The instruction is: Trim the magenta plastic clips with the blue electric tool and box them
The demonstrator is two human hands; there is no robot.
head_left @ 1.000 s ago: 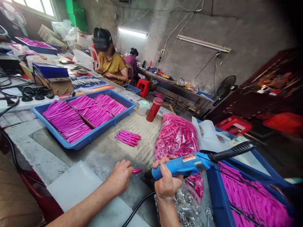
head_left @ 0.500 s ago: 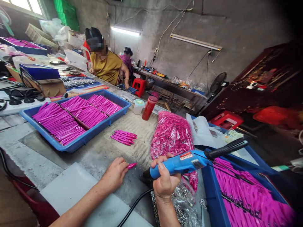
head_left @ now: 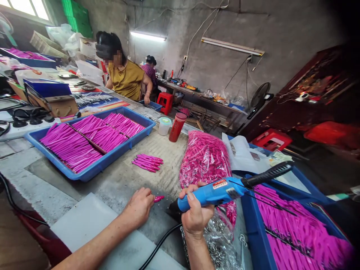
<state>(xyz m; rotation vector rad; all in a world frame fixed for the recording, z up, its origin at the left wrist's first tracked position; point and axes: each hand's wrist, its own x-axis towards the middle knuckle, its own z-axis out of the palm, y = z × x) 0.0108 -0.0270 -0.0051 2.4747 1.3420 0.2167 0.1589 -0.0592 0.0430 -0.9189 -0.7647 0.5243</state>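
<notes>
My left hand [head_left: 139, 208] rests low over the table with its fingers closed round a glossy pink pointed piece [head_left: 159, 198]; only the tip sticks out to the right. My right hand [head_left: 197, 212] is wrapped round a blue electric screwdriver [head_left: 213, 192], held slantwise with its black nose down to the left, near the pink tip. Whether the nose touches anything cannot be made out. Tiny shiny bits lie scattered between the hands. Beyond them is a small row of slim pink pieces [head_left: 147, 162]. A clear bag of pink pieces [head_left: 206, 157] stands behind the screwdriver.
A blue tray [head_left: 81, 175] of pink strips is at left, another blue tray [head_left: 253, 232] at right. A bag of small metal parts [head_left: 219, 240] sits beside my right wrist. A red bottle [head_left: 177, 127] and a lidded tub [head_left: 164, 126] stand behind. A co-worker [head_left: 126, 77] sits across.
My left hand has shifted slightly to the right with the pink piece still in its fingers. The screwdriver stays nearly in place. The co-worker's head has lifted a little.
</notes>
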